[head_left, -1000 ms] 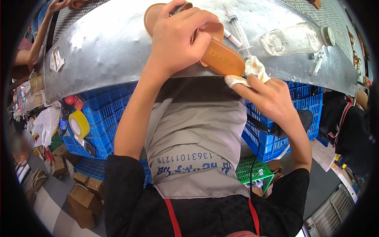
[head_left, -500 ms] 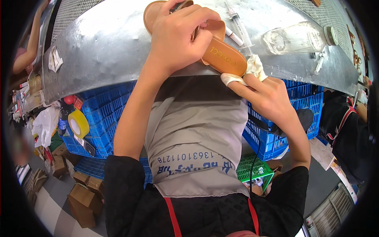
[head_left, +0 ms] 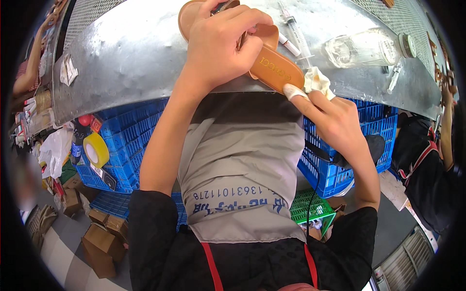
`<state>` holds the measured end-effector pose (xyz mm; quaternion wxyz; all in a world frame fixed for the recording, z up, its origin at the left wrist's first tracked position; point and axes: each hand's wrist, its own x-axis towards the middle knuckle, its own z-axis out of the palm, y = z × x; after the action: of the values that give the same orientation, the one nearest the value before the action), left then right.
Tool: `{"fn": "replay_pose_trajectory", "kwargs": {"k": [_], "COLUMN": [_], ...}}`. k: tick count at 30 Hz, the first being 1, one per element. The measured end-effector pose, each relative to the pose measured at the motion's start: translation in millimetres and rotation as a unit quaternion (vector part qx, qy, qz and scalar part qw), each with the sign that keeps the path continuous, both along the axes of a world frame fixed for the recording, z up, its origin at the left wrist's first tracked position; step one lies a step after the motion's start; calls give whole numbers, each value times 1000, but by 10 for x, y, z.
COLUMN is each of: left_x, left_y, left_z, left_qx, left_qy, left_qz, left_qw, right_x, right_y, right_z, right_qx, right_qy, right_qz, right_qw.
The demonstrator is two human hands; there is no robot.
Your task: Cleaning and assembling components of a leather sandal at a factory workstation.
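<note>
A tan sandal (head_left: pixel 277 68) with gold lettering on its insole is held over the near edge of the metal table. My left hand (head_left: pixel 218 48) is closed around its strap area, and it hides much of the middle of the sandal. At the heel end, my right hand (head_left: pixel 335 119) holds a white cloth (head_left: pixel 318 81), part of it wrapped over a fingertip. That wrapped fingertip presses against the heel's rim. Just beyond the sandal lie a clear syringe (head_left: pixel 298 36) and a small white-and-brown tube (head_left: pixel 289 45).
A clear bottle (head_left: pixel 361 47) lies on the metal table (head_left: pixel 126 63) at right, near a second syringe (head_left: pixel 395 78). Crumpled white cloth (head_left: pixel 68 70) lies at left. Blue crates (head_left: pixel 128 145) stand below the edge, with yellow tape (head_left: pixel 96 150) alongside. Other people work at both sides.
My right hand has shifted slightly, and its cloth-wrapped fingertip has moved a little to the right and up along the heel rim. My left hand and the sandal stay nearly still.
</note>
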<state>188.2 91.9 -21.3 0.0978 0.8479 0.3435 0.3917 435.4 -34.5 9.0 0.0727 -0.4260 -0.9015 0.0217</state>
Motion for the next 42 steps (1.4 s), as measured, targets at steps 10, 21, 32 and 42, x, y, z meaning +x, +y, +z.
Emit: {"fn": "replay_pose_trajectory", "kwargs": {"k": [10, 21, 32, 42], "left_x": [14, 19, 28, -15], "left_y": [10, 6, -44, -36], "left_z": [4, -2, 108, 104], "left_qx": [-7, -19, -75, -67], "left_qy": [-1, 7, -48, -46], "left_qz": [-6, -2, -20, -18], "left_qw": [1000, 1000, 996, 996], "right_x": [-42, 57, 71, 223], "right_y": [41, 97, 114, -168], "right_z": [6, -11, -27, -17], "right_qx": [30, 40, 52, -24], "right_qy": [-67, -80, -69, 39], "right_qz": [32, 66, 99, 19], "right_qw": [997, 994, 991, 999]}}
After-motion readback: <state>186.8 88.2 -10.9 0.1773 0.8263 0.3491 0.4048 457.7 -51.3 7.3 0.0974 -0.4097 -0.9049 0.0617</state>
